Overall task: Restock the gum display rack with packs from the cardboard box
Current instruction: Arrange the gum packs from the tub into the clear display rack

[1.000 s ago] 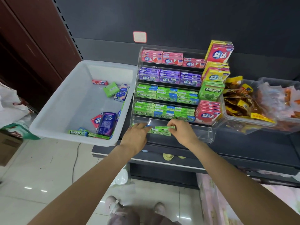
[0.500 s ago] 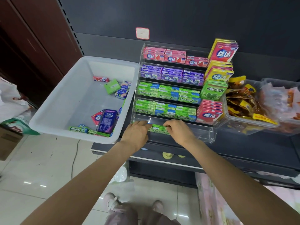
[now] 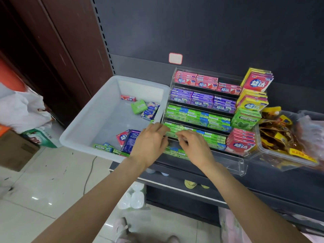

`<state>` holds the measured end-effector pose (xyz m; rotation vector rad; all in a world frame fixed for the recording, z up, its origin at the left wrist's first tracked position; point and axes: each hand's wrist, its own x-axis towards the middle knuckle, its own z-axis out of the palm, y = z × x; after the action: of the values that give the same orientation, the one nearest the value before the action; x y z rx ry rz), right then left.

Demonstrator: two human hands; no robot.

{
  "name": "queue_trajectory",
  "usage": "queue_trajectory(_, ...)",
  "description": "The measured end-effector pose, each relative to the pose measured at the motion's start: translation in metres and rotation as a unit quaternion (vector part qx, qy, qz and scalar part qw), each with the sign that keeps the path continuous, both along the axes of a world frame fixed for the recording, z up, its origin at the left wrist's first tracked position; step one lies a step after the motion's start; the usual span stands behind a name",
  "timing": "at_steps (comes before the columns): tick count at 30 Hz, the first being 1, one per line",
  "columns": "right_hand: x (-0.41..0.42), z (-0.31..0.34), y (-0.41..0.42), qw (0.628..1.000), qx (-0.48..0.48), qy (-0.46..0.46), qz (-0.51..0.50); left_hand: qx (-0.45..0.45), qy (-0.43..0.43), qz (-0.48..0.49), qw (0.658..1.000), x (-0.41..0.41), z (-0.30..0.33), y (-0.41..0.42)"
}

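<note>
Bin [image 3: 84,130]: white, left of rack, loose gum packs inside
Left hand [image 3: 149,144]: fingers curled on green packs [image 3: 172,131], fourth tier
Right hand [image 3: 194,146]: fingertips pinching same row
Rack [image 3: 235,165]: clear, tiers pink, purple, green

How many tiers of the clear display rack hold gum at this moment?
5. Top tier pink packs, second purple, third and fourth green. The bottom tier holds a few green packs; both hands hide part of the lowest two.

The white bin [image 3: 98,118] crowds the rack [image 3: 236,165] on its left, snack tubs [image 3: 263,151] on its right; its front lies open.
</note>
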<state>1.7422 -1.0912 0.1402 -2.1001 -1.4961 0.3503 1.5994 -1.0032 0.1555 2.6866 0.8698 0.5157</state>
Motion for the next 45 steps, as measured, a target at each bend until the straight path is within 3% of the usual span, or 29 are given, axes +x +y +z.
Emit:
queue_trajectory(5, -0.049, 0.023, 0.053, 0.998, 0.031, 0.011, 0.055, -0.011, 0.016, 0.126, 0.992, -0.069, 0.012, 0.054)
queue_trajectory(11, -0.119, 0.020, 0.114, 0.991, -0.049, 0.028, 0.122, -0.042, 0.100, 0.256, 0.960, -0.158, 0.007, 0.123)
queue_trajectory(16, -0.166, 0.001, 0.160, 0.979, -0.148, 0.085, 0.109, -0.133, 0.125, 0.204, 0.962, -0.205, -0.002, 0.167)
queue_trajectory(22, -0.184, -0.016, 0.182, 0.960, -0.253, 0.087, 0.075, -0.183, 0.130, 0.133, 0.965, -0.223, -0.008, 0.178)
queue_trajectory(26, -0.190, -0.023, 0.192, 0.946, -0.301, 0.040, 0.111, -0.190, 0.120, 0.130, 0.966, -0.227, -0.014, 0.183)
queue_trajectory(39, -0.176, -0.041, 0.221, 0.968, -0.238, -0.028, 0.073, -0.219, 0.045, 0.117, 0.968, -0.226, -0.018, 0.196)
queue_trajectory(45, -0.177, -0.045, 0.225, 0.957, -0.282, -0.042, 0.059, -0.235, 0.013, 0.111, 0.966, -0.221, -0.017, 0.200)
